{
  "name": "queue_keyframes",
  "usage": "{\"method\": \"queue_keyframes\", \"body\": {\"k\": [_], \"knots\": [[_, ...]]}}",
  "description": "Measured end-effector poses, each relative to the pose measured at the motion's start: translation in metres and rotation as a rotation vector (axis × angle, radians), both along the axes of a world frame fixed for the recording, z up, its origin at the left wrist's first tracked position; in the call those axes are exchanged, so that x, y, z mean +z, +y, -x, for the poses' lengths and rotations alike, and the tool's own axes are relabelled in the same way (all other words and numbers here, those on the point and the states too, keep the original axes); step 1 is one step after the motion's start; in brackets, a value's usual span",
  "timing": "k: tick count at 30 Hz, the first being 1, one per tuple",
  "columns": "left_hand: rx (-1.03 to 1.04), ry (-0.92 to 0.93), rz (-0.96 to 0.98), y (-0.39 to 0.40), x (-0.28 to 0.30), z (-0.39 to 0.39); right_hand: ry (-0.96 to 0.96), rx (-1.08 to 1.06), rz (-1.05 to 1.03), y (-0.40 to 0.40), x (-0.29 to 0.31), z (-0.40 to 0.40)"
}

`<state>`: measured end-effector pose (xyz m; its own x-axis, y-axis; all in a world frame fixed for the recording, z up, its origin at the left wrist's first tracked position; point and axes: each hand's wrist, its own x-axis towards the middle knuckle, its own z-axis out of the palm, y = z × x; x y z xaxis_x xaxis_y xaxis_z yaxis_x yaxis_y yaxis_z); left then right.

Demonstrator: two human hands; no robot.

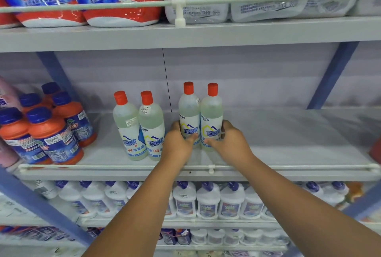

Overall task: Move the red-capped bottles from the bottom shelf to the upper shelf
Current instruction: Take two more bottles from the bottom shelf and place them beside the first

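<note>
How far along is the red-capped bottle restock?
Done: two clear red-capped plastic bottles stand on the grey metal shelf. In hand: the left hand and right hand each grip another bottle pair there. Left: unclear; no more red-capped bottles visible below.

A single wide-angle camera worn on the person's head faces a grey metal store shelf (288, 139) head-on, tilted slightly downward. It sits close, within arm's reach: both bare forearms enter from the bottom edge and stretch forward to the middle tier at frame centre. The tier above, with its white guard rail (103, 7), fills the top edge; lower tiers recede beneath. Straight shelf edges bow toward the corners, showing the lens's wide field. No second view exists.
</note>
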<state>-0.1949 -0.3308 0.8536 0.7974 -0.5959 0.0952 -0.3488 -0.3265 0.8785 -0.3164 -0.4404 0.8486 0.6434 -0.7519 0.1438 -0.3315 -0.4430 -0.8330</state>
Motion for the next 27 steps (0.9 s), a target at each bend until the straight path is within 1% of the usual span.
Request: {"method": "queue_keyframes", "body": {"k": [8, 14, 19, 22, 25, 27], "knots": [[0.046, -0.014, -0.029, -0.012, -0.005, -0.007, 0.012, -0.033, -0.003, -0.008, -0.002, -0.012], [0.024, -0.041, -0.019, 0.000, -0.008, 0.000, 0.035, -0.054, -0.002, 0.000, 0.002, -0.004], [0.016, -0.082, -0.081, 0.033, -0.011, 0.010, 0.158, -0.080, 0.025, 0.018, 0.007, 0.011], [0.038, -0.150, -0.116, 0.061, -0.004, 0.012, 0.166, -0.058, 0.052, 0.036, 0.011, 0.012], [0.083, -0.184, -0.112, 0.092, 0.003, 0.002, 0.202, -0.049, 0.145, 0.061, 0.012, 0.004], [0.118, -0.242, -0.142, 0.113, 0.004, -0.012, 0.231, -0.042, 0.192, 0.080, 0.011, -0.006]]}}
